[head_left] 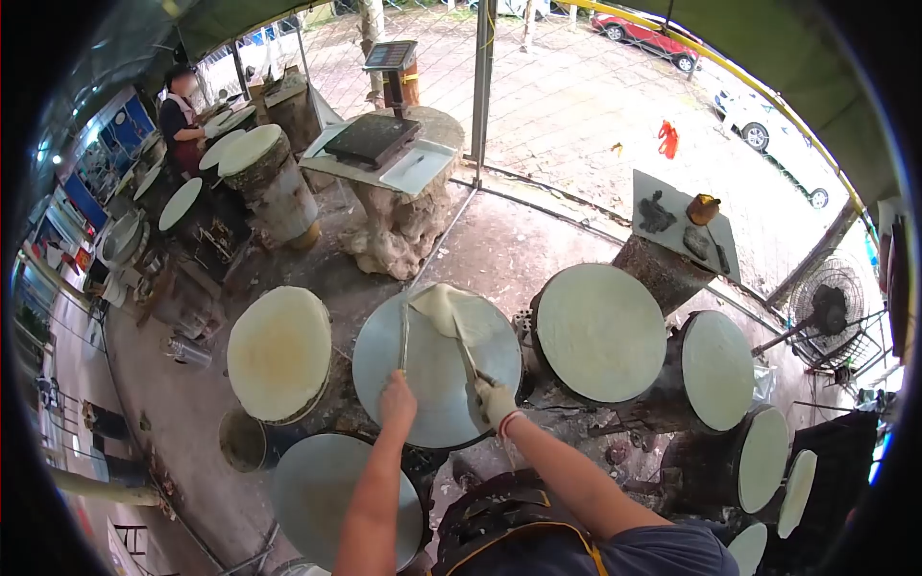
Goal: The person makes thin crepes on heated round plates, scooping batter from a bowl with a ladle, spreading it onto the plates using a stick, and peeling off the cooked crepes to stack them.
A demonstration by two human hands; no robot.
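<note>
My left hand (397,401), bare, grips a thin stick (404,336) that reaches to the far part of a grey round griddle (384,370). My right hand (495,401), in a pale glove with a red band at the wrist, is closed around a second long-handled stick (467,350). Between the far ends of both sticks lies a soft, pale mass of batter or dough (442,309), near the griddle's far edge. Its exact contact with the stick tips is too small to tell. The rest of the griddle surface looks bare.
Left stands a griddle with a browning pancake sheet (279,355); a bare griddle (346,499) is nearer. Pale-coated griddles (601,331) curve around my right. Beyond are a scale (373,137) on a stump table, a board (687,221), a fan (828,309) and a person (182,125).
</note>
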